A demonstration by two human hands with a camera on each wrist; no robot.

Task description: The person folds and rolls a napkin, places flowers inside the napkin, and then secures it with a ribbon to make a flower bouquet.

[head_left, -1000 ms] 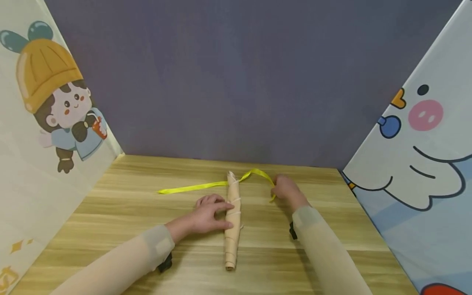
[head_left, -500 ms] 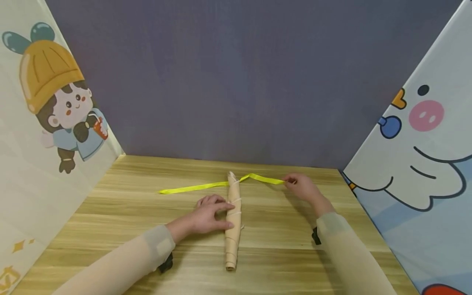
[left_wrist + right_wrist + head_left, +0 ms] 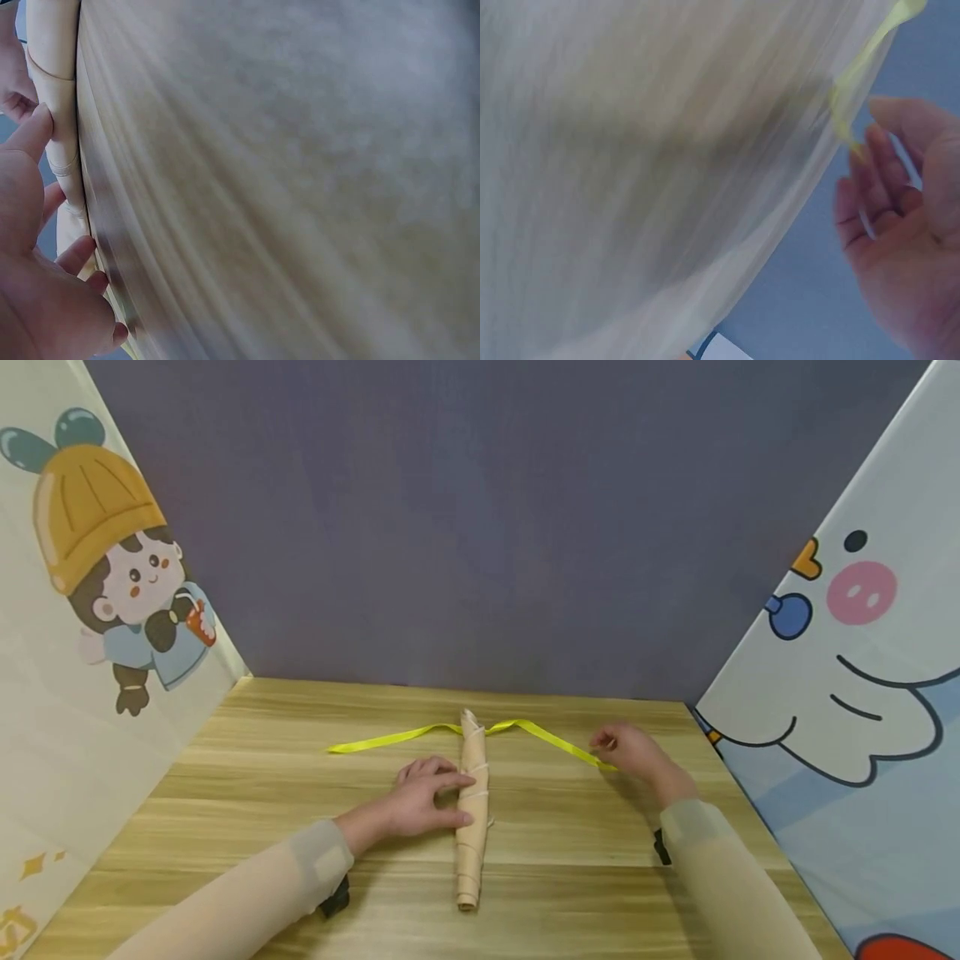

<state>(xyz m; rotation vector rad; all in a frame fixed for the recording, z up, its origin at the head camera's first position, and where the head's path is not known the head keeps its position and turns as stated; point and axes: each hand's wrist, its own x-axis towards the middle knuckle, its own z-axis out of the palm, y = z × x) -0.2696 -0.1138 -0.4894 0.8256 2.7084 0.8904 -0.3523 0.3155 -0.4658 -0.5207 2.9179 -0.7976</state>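
Observation:
A tapered beige roll (image 3: 471, 852), wound with thin white string, lies lengthwise on the wooden table. Under its far end passes a yellow ribbon (image 3: 555, 741), spreading out to the left and right. My left hand (image 3: 416, 797) rests against the roll's left side, thumb and forefinger touching it with the fingers spread. In the left wrist view the thumb tip (image 3: 43, 120) presses the roll's surface. My right hand (image 3: 637, 756) hovers by the ribbon's right end, its fingers loosely bent. The right wrist view shows the ribbon's tip overlapping the fingers (image 3: 885, 172), with the thumb apart from them.
The wooden table (image 3: 300, 860) ends at a dark grey-blue back panel (image 3: 465, 527). Cartoon-printed panels enclose both sides, a white one (image 3: 45, 760) on the left and a white-and-blue one (image 3: 885, 727) on the right.
My right hand drew the ribbon's right part out to the right, then let it go; that end now droops nearer to me. The left hand and the roll stay put.

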